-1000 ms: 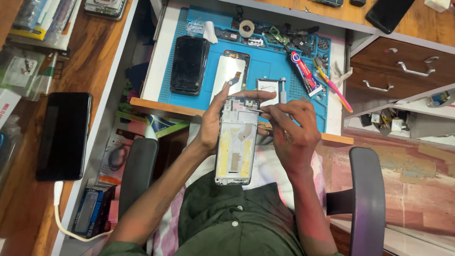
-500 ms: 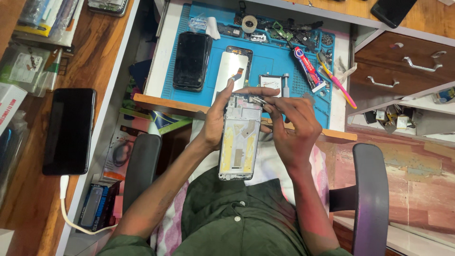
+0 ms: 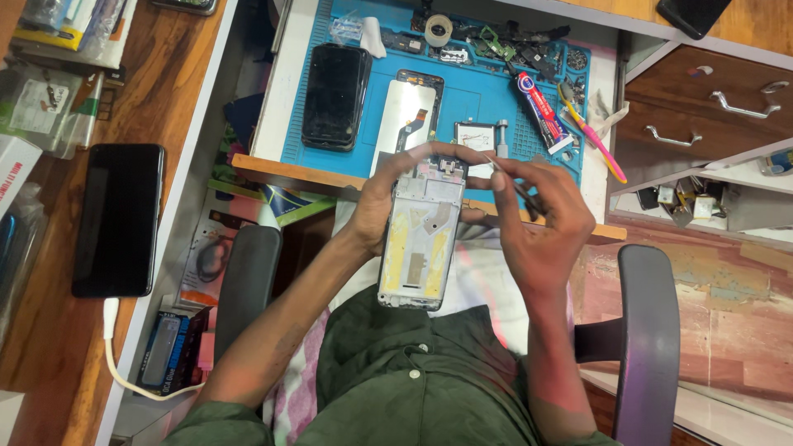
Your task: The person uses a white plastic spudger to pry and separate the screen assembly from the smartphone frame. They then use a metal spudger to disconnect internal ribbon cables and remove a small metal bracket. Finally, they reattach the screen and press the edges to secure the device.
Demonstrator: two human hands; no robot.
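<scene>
Tweezers [image 3: 514, 183], thin and metal, are pinched between the thumb and fingers of the right hand [image 3: 541, 227], their tips down at the upper end of a bare phone frame [image 3: 421, 239], a pale oblong chassis with yellow strips along its inner sides. The left hand [image 3: 384, 198] is wrapped closed around the frame's upper left edge and holds it above the lap, just in front of the bench edge. By the look of it, the work in hand is picking at a small part at the frame's top; the next move calls for a steady frame and a fine, light touch with the tips, since the part there is too small to make out.

Just beyond the hands, a blue work mat [image 3: 471, 99] carries a dark phone lying face down [image 3: 334, 95], a loose display panel with a ribbon cable [image 3: 406, 120], a small square white component [image 3: 477, 138], a red and white tube [image 3: 537, 103], a pink and yellow toothbrush [image 3: 591, 132] and a roll of tape [image 3: 438, 30].

To the left, on the wooden desk [image 3: 178, 99], a black phone [image 3: 117, 219] lies on a white cable [image 3: 124, 367]. Clear plastic packets with green and white cards [image 3: 41, 103] sit at the desk's far left, and a blue-fronted flat box [image 3: 168, 351] lies on the lower shelf. Wooden drawers with metal handles [image 3: 702, 107] stand at the right.
</scene>
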